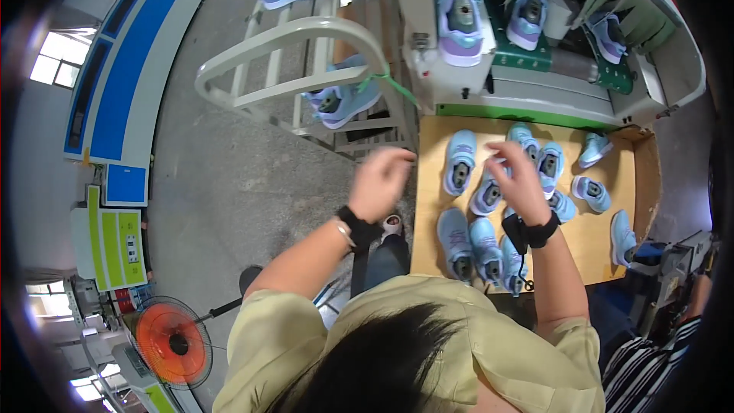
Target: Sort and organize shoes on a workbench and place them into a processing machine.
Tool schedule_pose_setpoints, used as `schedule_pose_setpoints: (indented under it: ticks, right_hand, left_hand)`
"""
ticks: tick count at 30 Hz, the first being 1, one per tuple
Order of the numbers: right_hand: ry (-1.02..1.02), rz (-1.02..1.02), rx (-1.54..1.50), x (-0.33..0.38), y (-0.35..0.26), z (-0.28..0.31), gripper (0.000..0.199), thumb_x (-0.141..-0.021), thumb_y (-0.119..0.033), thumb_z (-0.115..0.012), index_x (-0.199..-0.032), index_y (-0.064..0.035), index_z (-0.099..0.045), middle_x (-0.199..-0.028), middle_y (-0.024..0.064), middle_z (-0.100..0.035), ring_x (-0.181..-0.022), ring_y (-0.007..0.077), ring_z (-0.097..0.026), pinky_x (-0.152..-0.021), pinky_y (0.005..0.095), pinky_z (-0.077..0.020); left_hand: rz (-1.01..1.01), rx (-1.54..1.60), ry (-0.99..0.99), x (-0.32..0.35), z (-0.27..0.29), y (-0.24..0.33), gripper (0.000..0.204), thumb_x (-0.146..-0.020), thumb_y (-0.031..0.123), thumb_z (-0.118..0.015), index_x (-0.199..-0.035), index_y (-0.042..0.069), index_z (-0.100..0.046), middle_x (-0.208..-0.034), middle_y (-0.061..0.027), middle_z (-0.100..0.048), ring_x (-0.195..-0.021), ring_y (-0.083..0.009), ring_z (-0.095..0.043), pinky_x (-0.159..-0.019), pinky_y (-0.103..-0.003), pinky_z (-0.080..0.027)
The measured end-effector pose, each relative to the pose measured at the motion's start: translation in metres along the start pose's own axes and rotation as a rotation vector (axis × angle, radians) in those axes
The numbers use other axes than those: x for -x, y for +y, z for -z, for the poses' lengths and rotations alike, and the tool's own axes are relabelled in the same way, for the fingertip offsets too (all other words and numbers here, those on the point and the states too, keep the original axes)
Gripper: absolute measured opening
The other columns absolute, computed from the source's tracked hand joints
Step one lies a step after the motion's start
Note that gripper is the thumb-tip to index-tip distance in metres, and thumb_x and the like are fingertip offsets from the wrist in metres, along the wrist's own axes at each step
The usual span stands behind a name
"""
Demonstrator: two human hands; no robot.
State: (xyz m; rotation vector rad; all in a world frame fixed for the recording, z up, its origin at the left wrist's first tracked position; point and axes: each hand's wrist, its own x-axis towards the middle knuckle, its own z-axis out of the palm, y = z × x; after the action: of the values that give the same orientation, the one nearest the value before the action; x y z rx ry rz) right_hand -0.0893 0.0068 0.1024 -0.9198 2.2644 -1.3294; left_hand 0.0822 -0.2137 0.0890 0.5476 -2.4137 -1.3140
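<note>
My left hand (380, 183) is in the air beside the left edge of the wooden table (585, 241), fingers loosely bent and apart, holding nothing. Over the table my right hand (521, 187) hovers with its fingers apart. Just under and beside it are light blue sport shoes with lilac soles, among them one shoe (485, 194) partly hidden by the hand. Another shoe (460, 162) lies between my two hands. Several more, such as the near shoe (455, 241), are grouped close to my body. Dark inserts show in the openings of many shoes.
A metal rack (298, 27) with shoes stands ahead on the left. Beyond the table, a machine with a green conveyor (527, 57) carries more shoes under hanging strips. An orange fan (172, 343) is at lower left. Another person's striped clothing (650, 356) shows at lower right.
</note>
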Motion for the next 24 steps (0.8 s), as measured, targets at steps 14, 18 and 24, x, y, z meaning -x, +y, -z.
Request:
schedule_pose_setpoints:
  ticks: [14, 18, 24]
  right_hand:
    - [0.536, -0.339, -0.124, -0.157, -0.07, -0.329, 0.088, -0.078, -0.04, -0.074, -0.144, -0.0008, -0.031, -0.141, 0.031, -0.039, -0.131, 0.0448, -0.038, -0.109, 0.0454, -0.0325]
    - [0.599, 0.016, -0.292, -0.129, -0.04, -0.317, 0.07, -0.077, -0.018, -0.071, -0.138, -0.0008, -0.041, -0.132, 0.0248, -0.049, -0.126, 0.0415, -0.045, -0.106, 0.0436, -0.0367]
    - [0.155, -0.067, -0.835, 0.026, -0.081, -0.196, 0.074, -0.089, -0.01, -0.062, -0.152, -0.0075, -0.022, -0.144, 0.0139, -0.039, -0.134, 0.0204, -0.036, -0.112, 0.0329, -0.0286]
  left_hand:
    - [0.05, -0.342, 0.0, -0.134, 0.124, -0.175, 0.084, -0.072, 0.015, -0.075, -0.146, 0.008, -0.035, -0.135, -0.0226, -0.053, -0.117, -0.0425, -0.055, -0.096, -0.045, -0.045]
    - [0.0, -0.285, 0.26, -0.077, 0.099, -0.132, 0.076, -0.067, 0.012, -0.078, -0.135, 0.005, -0.044, -0.12, -0.025, -0.054, -0.115, -0.0425, -0.047, -0.103, -0.047, -0.036]
    - [0.298, 0.568, -0.081, 0.057, 0.101, -0.039, 0.097, -0.079, 0.003, -0.067, -0.151, 0.005, -0.003, -0.149, -0.0162, -0.025, -0.136, -0.0275, -0.03, -0.113, -0.041, -0.023]
